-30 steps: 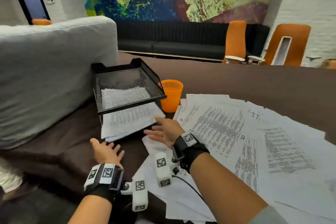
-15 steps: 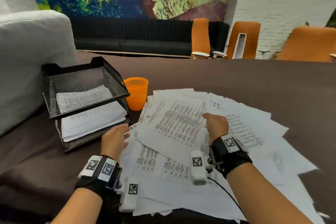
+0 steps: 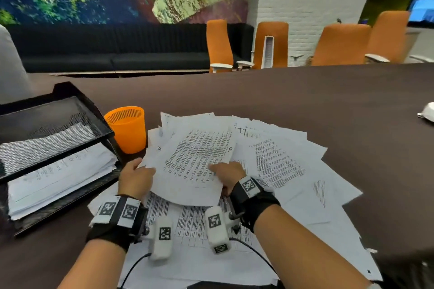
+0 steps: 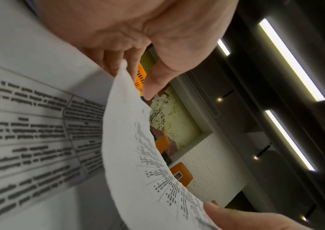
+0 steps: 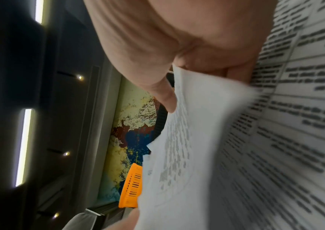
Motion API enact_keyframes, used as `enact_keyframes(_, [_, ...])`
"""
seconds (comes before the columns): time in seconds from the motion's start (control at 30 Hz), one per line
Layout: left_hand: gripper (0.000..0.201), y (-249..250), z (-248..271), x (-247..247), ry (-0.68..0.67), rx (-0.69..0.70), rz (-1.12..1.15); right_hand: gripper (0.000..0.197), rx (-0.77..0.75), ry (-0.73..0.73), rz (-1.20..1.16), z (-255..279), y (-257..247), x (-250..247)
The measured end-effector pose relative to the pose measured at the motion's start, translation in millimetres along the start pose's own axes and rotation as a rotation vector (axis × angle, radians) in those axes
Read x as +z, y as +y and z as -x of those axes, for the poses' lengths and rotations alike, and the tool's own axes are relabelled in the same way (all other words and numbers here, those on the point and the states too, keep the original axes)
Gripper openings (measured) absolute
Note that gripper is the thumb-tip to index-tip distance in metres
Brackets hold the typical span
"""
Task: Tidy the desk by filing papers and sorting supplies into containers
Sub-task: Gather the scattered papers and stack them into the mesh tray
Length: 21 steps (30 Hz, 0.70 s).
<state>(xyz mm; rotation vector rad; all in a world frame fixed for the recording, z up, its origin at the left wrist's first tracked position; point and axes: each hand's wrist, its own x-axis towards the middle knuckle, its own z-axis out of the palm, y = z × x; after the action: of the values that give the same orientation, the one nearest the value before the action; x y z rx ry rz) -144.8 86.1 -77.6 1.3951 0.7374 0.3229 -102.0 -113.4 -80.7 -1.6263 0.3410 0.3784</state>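
Observation:
A printed sheet [image 3: 195,162] is lifted off the spread of loose papers [image 3: 281,171] on the brown desk. My left hand [image 3: 138,176] pinches its left edge, thumb on top; the left wrist view shows the sheet [image 4: 137,155] curving away from the fingers [image 4: 118,62]. My right hand [image 3: 225,171] grips its lower right edge, and in the right wrist view the thumb [image 5: 163,96] presses on the paper [image 5: 187,140]. A black mesh two-tier tray [image 3: 14,112] stands at the left with a paper stack [image 3: 61,171] in its lower tier.
An orange mesh cup [image 3: 126,128] stands between the tray and the papers. A white object [image 3: 428,112] lies at the desk's right edge. Orange chairs [image 3: 272,44] and a black sofa [image 3: 117,47] line the far wall. A grey cushion [image 3: 9,65] rises behind the tray.
Both hands left the tray and moved right onto the paper pile. They have taken hold of one printed sheet and raised it. The head view swung right.

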Motion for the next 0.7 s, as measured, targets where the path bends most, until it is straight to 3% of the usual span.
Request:
enact_keyframes(0.1, [0.056,-1,5,0,-0.023,0.151,-0.203,0.027,0.044,0.092,0.092,9,-9,-9])
enact_keyframes(0.13, [0.058,-1,8,-2,-0.013,0.201,-0.248,0.025,-0.087,0.107,0.368,12,-5,-14])
enact_keyframes(0.2, [0.061,-1,9,-5,0.021,0.267,-0.339,0.021,-0.160,0.098,0.533,21,-14,-26])
enact_keyframes(0.3, [0.057,6,16,-6,0.008,0.285,-0.293,0.008,-0.071,0.087,0.153,17,-10,-51])
enact_keyframes(0.47, [0.055,7,21,6,-0.157,0.128,-0.196,0.036,-0.051,0.081,-0.004,36,11,-96])
enact_keyframes(0.53, [0.055,3,25,10,-0.215,0.022,-0.181,0.034,-0.044,0.026,-0.090,51,19,-109])
enact_keyframes(0.63, [0.052,-2,34,15,-0.397,-0.095,-0.073,0.023,-0.068,-0.055,-0.174,71,28,-117])
enact_keyframes(0.7, [0.040,-2,44,19,-0.543,-0.046,-0.060,0.021,-0.100,-0.091,-0.185,77,35,-115])
